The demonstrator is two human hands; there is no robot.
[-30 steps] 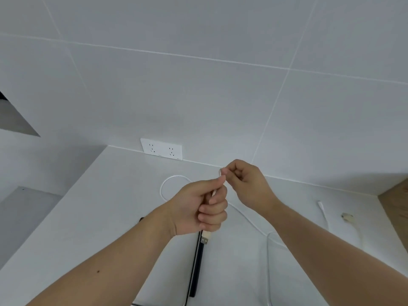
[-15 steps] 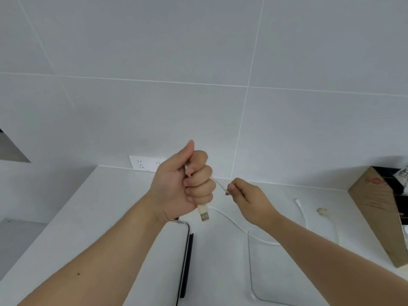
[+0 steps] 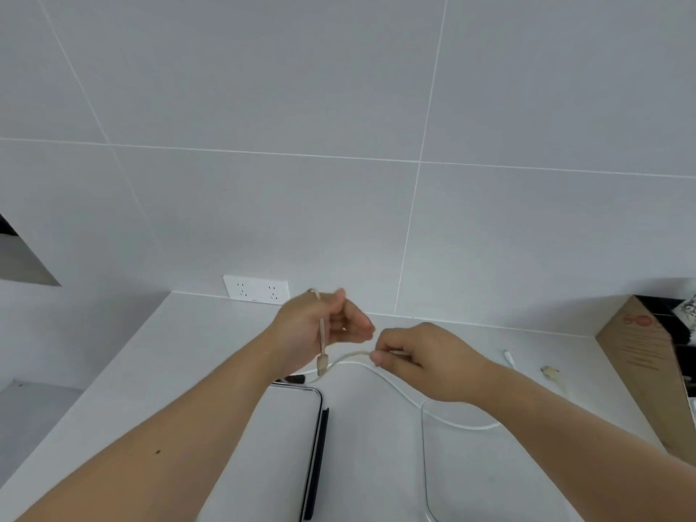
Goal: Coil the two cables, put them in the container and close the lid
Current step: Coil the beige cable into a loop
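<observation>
My left hand (image 3: pixel 312 327) is raised over the counter with a beige cable (image 3: pixel 322 333) held in its closed fingers. The cable's USB plug (image 3: pixel 322 365) hangs just below that hand. My right hand (image 3: pixel 425 361) pinches another stretch of the same cable between thumb and forefinger, close to the right of the plug. A white cable (image 3: pixel 444 418) lies on the counter under my right wrist. A clear container (image 3: pixel 423 446) shows only its rim near the bottom. To its left lies a clear lid with a black edge (image 3: pixel 318 438).
A white double socket (image 3: pixel 256 290) sits on the tiled wall behind my hands. A brown cardboard box (image 3: pixel 640 363) stands at the right edge. Loose cable ends, one white (image 3: pixel 509 359) and one beige (image 3: pixel 550 371), rest on the counter beside it.
My left hand has dropped and turned, so the cable now runs down across it. My right hand has moved closer, pinching the cable just beside the plug.
</observation>
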